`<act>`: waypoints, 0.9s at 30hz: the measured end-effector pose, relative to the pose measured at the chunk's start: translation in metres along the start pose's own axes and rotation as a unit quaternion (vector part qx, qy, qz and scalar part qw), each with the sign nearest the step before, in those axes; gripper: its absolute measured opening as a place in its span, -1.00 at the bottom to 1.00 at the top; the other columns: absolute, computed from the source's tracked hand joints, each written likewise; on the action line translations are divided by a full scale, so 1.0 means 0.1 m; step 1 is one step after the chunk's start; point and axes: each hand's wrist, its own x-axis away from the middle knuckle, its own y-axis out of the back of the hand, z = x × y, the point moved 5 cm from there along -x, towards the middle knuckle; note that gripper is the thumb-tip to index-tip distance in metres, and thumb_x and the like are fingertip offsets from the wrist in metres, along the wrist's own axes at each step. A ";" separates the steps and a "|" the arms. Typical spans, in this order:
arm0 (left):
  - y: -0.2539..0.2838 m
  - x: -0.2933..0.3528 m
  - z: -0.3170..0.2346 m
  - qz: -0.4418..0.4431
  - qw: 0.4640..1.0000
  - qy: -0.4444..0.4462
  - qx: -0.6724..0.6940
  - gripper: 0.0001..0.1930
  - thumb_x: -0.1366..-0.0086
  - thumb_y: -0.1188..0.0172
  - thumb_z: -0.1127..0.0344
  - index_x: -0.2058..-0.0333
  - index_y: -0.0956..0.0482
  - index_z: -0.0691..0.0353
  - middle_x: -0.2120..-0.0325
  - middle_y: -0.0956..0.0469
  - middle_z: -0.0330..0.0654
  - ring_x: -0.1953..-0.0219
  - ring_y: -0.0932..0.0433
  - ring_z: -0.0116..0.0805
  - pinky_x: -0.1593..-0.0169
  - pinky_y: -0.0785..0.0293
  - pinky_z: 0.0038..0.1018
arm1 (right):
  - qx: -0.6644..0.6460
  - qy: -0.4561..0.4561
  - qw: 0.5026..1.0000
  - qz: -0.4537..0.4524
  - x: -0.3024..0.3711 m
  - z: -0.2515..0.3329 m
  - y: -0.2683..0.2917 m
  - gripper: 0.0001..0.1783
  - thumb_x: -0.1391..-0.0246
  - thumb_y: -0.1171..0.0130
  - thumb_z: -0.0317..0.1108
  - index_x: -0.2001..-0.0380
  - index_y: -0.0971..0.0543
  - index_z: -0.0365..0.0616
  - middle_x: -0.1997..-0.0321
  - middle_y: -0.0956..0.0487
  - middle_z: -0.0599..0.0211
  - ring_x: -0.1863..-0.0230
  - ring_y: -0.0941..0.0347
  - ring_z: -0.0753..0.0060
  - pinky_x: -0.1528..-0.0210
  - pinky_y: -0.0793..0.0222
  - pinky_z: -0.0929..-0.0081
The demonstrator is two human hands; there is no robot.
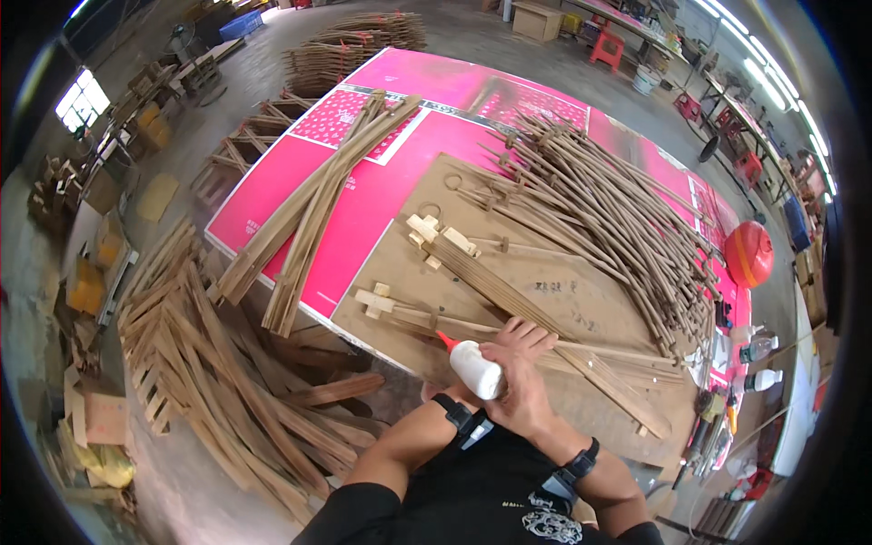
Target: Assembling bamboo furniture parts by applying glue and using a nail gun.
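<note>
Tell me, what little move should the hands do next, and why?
Perhaps move the white bottle a little closer to the nearest pale wooden block: the right hand appears to hold it, and the red nozzle points roughly that way but stops short.

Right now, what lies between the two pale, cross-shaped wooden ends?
Between the upper pale end and the lower pale end, the head view shows only a bare stretch of brown board.
</note>
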 end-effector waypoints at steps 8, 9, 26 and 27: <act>0.10 -0.08 -0.05 0.019 1.000 -0.001 -0.005 -0.60 -0.18 -0.23 0.24 -0.02 -0.61 0.15 0.21 -0.55 -0.26 0.08 -0.50 -0.27 -0.02 -0.40 -0.25 | 0.012 0.016 1.000 -0.001 -0.08 -0.10 -0.09 -0.20 0.37 -0.41 -0.64 -0.12 -0.48 -0.21 -0.11 -0.60 0.01 -0.16 -0.54 -0.11 -0.24 -0.42 0.15; 0.05 -0.06 -0.03 0.014 1.000 -0.001 -0.002 -0.60 -0.18 -0.23 0.25 -0.02 -0.61 0.14 0.22 -0.54 -0.27 0.09 -0.49 -0.28 -0.02 -0.40 -0.26 | 0.016 0.033 0.999 -0.012 -0.09 -0.10 -0.10 -0.19 0.38 -0.41 -0.64 -0.12 -0.48 -0.21 -0.10 -0.60 0.03 -0.15 -0.54 -0.09 -0.24 -0.41 0.16; -0.16 0.06 0.04 0.023 0.999 0.027 0.014 -0.63 -0.24 -0.21 0.26 -0.03 -0.57 0.12 0.22 -0.52 -0.32 0.05 -0.47 -0.32 -0.10 -0.37 -0.29 | 0.068 0.039 0.997 -0.029 -0.18 -0.06 -0.14 -0.17 0.44 -0.44 -0.57 -0.08 -0.44 -0.04 -0.03 -0.60 0.05 0.03 -0.35 -0.13 -0.14 -0.15 -0.16; -0.16 0.06 0.03 0.042 0.999 0.026 0.000 -0.61 -0.23 -0.18 0.25 -0.05 -0.56 0.12 0.20 -0.51 -0.30 0.03 -0.47 -0.31 -0.12 -0.37 -0.29 | 0.083 0.042 0.995 -0.029 -0.19 -0.05 -0.14 -0.16 0.45 -0.44 -0.56 -0.08 -0.44 -0.04 -0.03 -0.60 0.05 0.03 -0.34 -0.14 -0.14 -0.13 -0.17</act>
